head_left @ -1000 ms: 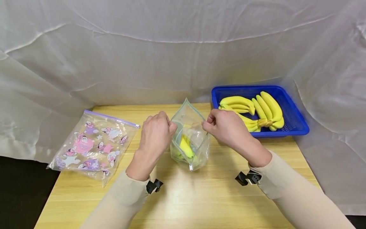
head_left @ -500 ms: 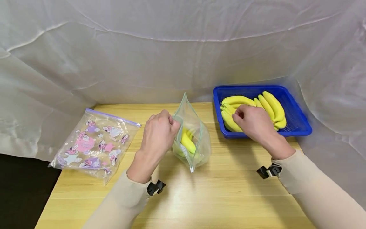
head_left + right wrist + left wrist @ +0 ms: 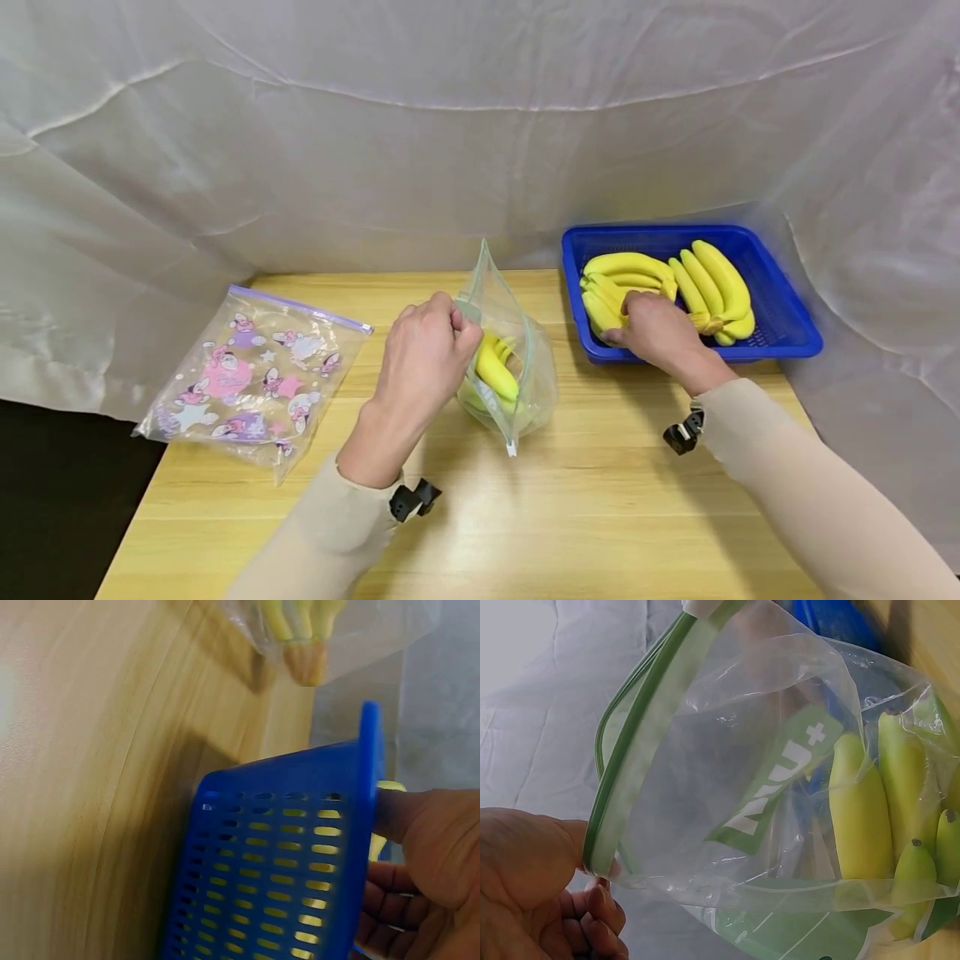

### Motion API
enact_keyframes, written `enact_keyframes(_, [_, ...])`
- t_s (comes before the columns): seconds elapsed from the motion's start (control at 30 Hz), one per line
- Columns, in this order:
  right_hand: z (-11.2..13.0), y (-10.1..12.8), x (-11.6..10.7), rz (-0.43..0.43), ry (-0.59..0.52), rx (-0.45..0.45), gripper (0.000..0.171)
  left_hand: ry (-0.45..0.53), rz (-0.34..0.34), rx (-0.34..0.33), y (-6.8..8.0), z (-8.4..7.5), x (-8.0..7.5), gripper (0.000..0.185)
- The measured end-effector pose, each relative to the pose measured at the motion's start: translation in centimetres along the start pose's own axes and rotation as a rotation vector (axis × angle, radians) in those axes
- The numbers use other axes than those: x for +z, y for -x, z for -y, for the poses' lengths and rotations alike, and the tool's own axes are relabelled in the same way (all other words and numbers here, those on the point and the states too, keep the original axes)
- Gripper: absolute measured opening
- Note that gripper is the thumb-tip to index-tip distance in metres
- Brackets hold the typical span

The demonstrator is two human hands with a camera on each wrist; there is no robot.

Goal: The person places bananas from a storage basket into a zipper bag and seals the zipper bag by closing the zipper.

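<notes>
**Right Hand at the Bunch, Left Hand on the Bag**

A patterned bag [image 3: 240, 379] lies flat left of the left hand [image 3: 423, 350], which pinches the green edge of a clear bag [image 3: 538, 392] between thumb and finger. The bag stands mouth open just right of that hand, bananas [image 3: 495, 371] inside it.

Farther right, the right hand [image 3: 658, 333], the nearer of the two, reaches over the front bunch [image 3: 600, 315] in a blue basket [image 3: 806, 340]. Its fingers look curled; whether they grip fruit cannot be told. The bunch lies beneath and left of this hand, long axis roughly left to right, smooth and plain yellow, its middle covered. Two other bunches, just as yellow, lie beyond the hand [image 3: 630, 263] and to its right [image 3: 723, 279].
</notes>
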State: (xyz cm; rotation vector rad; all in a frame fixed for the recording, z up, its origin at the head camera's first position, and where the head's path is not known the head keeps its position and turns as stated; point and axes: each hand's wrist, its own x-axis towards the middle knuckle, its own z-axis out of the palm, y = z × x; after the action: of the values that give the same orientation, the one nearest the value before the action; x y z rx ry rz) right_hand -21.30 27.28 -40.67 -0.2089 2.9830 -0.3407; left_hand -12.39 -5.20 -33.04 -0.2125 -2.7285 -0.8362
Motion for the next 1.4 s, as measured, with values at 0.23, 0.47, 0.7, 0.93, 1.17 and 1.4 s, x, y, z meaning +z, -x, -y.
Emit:
enact_keyframes(0.23, [0.0, -1.0, 1.0, -0.008, 0.072, 0.012, 0.066, -0.002, -0.007, 0.015, 0.1, 0.1, 0.2, 0.006])
enact_keyframes(0.47, [-1.0, -1.1, 0.3, -0.047, 0.035, -0.015, 0.039, 0.003, -0.009, 0.014, 0.1, 0.3, 0.1, 0.006])
enact_keyframes(0.7, [-2.6, -1.4, 0.1, -0.105, 0.008, -0.02, 0.048, 0.009, -0.002, 0.001, 0.1, 0.4, 0.2, 0.005])
enact_keyframes(0.93, [-3.4, -1.6, -0.7, -0.078, -0.067, -0.053, 0.035, 0.007, 0.001, -0.001, 0.0, 0.5, 0.3, 0.006])
enact_keyframes(1.17, [-4.7, -1.9, -1.9, -0.089, -0.295, 0.098, 0.045, 0.005, -0.004, 0.001, 0.1, 0.6, 0.4, 0.006])
enact_keyframes(1.4, [-5.5, -1.2, -1.8, -0.258, -0.236, 0.32, 0.05, 0.012, 0.0, 0.003, 0.1, 0.8, 0.4, 0.005])
